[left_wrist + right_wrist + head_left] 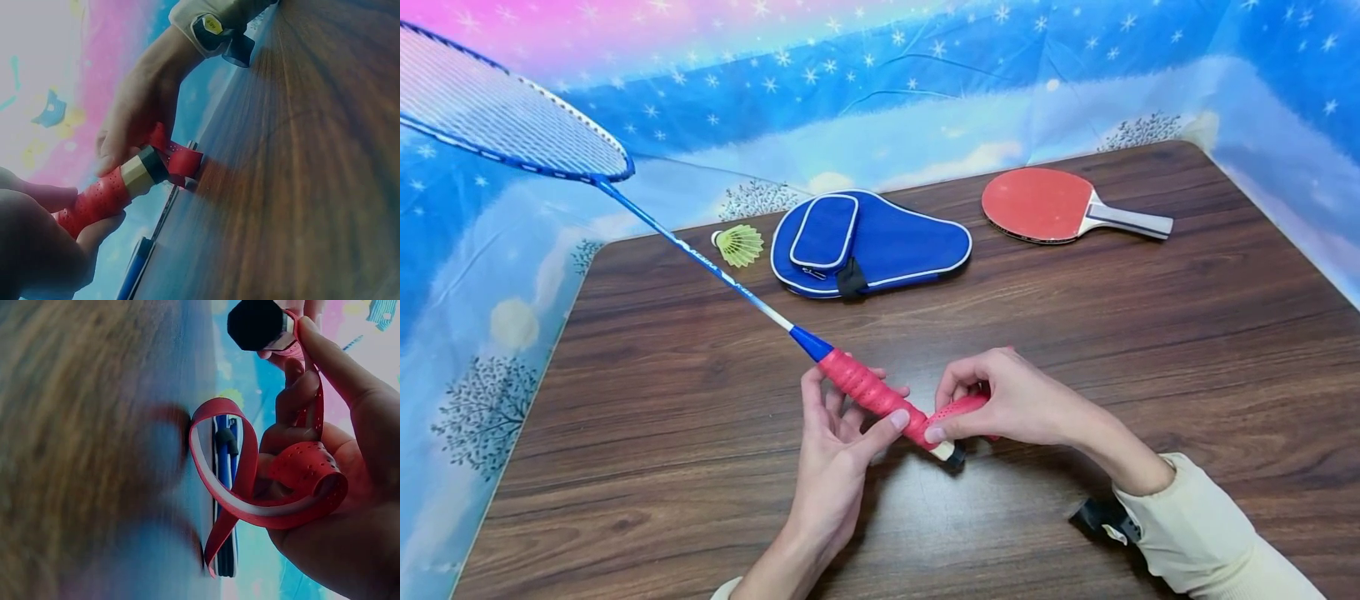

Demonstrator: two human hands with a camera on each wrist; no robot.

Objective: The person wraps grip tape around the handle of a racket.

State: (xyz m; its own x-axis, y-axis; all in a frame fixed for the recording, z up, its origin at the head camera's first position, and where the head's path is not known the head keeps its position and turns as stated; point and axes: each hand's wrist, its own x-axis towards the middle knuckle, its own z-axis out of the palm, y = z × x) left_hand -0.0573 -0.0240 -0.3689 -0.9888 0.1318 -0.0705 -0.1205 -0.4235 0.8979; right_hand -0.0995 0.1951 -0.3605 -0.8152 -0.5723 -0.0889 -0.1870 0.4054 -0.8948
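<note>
A blue and white badminton racket (700, 260) slants across the head view, its strung head at the upper left and its handle over the table. Red perforated grip tape (867, 386) is wound round most of the handle; a pale strip and the black butt cap (955, 457) show bare at the end. My left hand (838, 462) holds the wrapped handle, thumb on top and fingers beneath. My right hand (1015, 400) pinches the tape's free length close to the last turn. In the right wrist view the loose tape (250, 515) curls in loops beside the palm.
Behind the hands lie a yellow-green shuttlecock (739, 245), a blue zipped paddle case (910, 242) and a red table tennis paddle (1037, 204) on the dark wooden table (662, 433). A blue, snow-patterned cloth (880, 75) hangs round the back and sides.
</note>
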